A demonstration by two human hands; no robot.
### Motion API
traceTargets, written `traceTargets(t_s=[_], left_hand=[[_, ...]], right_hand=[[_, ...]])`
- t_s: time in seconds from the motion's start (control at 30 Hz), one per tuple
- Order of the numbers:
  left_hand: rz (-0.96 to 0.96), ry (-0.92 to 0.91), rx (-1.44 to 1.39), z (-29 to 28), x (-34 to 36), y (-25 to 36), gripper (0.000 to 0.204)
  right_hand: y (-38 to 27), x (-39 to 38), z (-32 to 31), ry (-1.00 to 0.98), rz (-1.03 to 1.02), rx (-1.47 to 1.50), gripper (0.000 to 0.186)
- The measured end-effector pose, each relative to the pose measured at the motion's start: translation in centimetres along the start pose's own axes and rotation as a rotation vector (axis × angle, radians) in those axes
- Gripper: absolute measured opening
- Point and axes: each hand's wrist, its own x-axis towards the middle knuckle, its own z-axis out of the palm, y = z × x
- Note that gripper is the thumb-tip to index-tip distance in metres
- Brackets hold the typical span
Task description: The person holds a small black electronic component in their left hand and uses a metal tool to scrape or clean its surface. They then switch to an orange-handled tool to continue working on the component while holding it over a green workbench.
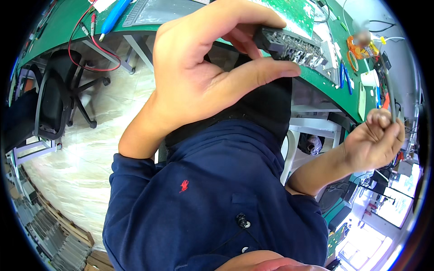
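Currently in the left hand (194, 67): a small black electronic module (293, 49), gripped between thumb and fingers, its component-packed side exposed.
Module's place: raised before the body, over the near edge of the green counter (56, 38), overlapping the view of a green circuit board (296, 12).
Module's feel: probably light and stiff; the crowded metal parts look easy to bend or chip, and the bare side may be sharp to touch.
Best hold on the module: its black end (266, 39) and outer edges, pinched gently, thumb clear of the small parts.
Right hand (373, 142): off to the right and well apart from the left, fingers curled narrow around a slender dark rod (389, 86).
Rod's feel: likely light; whether it is stiff or a flexible cable cannot be told.
Beside the circuit board: a blue-handled tool (342, 75) on the counter.
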Motion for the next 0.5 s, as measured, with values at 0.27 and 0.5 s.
traceTargets(t_s=[0.27, 0.5], left_hand=[[0.042, 0.062, -0.069, 0.0, -0.5, -1.1, 0.045], [-0.033, -0.045, 0.23, 0.3, 0.1, 0.7, 0.044]], right_hand=[[-2.2, -0.4, 2.1, -0.372, -0.149, -0.155, 0.028], [-2.7, -0.4, 2.9, -0.408, -0.235, -0.351, 0.027]])
